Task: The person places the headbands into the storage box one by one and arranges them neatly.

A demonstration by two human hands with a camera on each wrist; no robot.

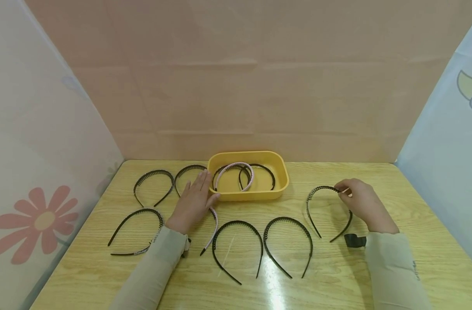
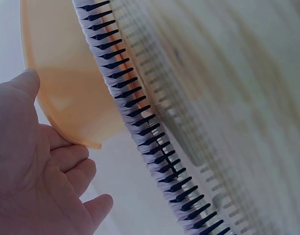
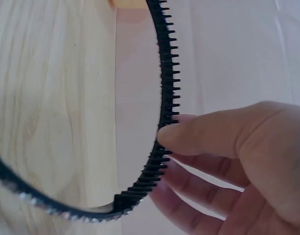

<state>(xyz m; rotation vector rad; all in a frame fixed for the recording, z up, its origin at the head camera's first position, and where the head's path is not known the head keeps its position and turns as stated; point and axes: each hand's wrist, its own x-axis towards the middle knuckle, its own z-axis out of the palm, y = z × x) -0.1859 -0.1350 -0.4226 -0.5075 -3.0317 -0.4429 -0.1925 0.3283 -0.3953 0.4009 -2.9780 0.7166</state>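
Observation:
My right hand [image 1: 360, 200] pinches a black toothed headband [image 1: 311, 202] at the right side of its arch, its two ends pointing down toward me. In the right wrist view, thumb and fingertips grip the toothed band [image 3: 167, 73], and a glittery stretch shows lower left. My left hand [image 1: 193, 202] lies against the left side of a yellow box [image 1: 251, 196], fingers extended, thumb by the front corner. A pink headband [image 1: 214, 234] with dark teeth lies partly beneath that hand and fills the middle of the left wrist view. Inside the box are several headbands, among them a pink one [image 1: 249, 176].
Two black headbands, a left one [image 1: 237, 223] and a right one [image 1: 288, 218], lie at the front middle of the wooden table [image 1: 329, 280]. Farther left lie more, including a rear one [image 1: 153, 172] and a front one [image 1: 137, 212]. A pinkish backdrop [image 1: 259, 99] rises behind.

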